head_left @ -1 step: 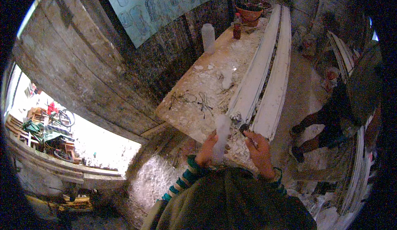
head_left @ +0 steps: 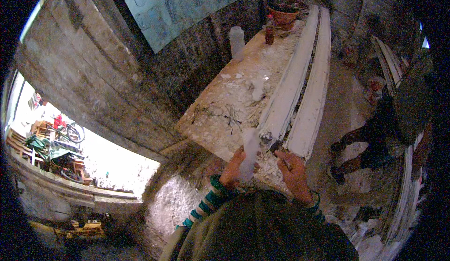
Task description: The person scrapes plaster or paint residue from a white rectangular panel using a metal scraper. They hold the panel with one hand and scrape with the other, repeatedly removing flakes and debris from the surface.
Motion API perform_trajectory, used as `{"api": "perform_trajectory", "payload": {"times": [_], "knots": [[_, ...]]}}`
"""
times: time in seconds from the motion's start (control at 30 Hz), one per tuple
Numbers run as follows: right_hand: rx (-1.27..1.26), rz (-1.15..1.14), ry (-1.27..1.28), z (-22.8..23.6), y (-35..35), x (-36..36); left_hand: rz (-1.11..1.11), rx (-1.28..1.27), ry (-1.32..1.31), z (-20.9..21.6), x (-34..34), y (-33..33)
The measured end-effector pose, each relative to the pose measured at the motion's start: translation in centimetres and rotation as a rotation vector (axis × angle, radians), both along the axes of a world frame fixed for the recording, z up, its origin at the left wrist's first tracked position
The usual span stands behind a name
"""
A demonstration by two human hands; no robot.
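Observation:
My left hand (head_left: 231, 169) is closed around a whitish, translucent, bottle-like object (head_left: 250, 154), held upright near the table's front end. Its exact kind is blurred. To its right, my right hand (head_left: 293, 172) pinches a small dark object (head_left: 276, 145) between thumb and fingers, its kind too small to make out. That object is close to the near ends of two long white moulded strips (head_left: 307, 134), which lie side by side along the right of a dusty wooden table (head_left: 211, 97). White crumbs and powder lie around both hands.
Thin dark wires (head_left: 230, 115) lie on the table. Farther back stand a white plastic bottle (head_left: 236, 40), a red-brown bottle (head_left: 269, 35) and a terracotta pot (head_left: 283, 17). At the right another person's legs (head_left: 356, 143) show beside more long white strips (head_left: 405, 195).
The whitish object leans a little more, and my left hand has shifted slightly left. The dark object in my right hand has moved slightly left.

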State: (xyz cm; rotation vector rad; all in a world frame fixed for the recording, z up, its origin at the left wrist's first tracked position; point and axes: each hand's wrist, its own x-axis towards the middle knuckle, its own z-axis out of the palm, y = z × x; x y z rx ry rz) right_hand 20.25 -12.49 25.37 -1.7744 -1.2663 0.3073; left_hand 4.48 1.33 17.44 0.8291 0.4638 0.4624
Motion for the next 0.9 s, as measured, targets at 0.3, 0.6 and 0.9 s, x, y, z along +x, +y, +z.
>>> {"api": "perform_trajectory", "payload": {"times": [0.3,0.6,0.9], "knots": [[-0.125,0.166,0.101,-0.5,-1.1,-2.1,-0.005,0.021,-0.028,-0.4,-0.6,1.0],[0.134,0.003,0.121,-0.2,-0.1,-1.3,-0.201,0.069,-0.064,-2.3,0.5,-1.4],[-0.084,-0.123,0.570,-0.5,-0.8,0.3,0.176,0.129,-0.001,-0.7,-0.4,0.3]]}}
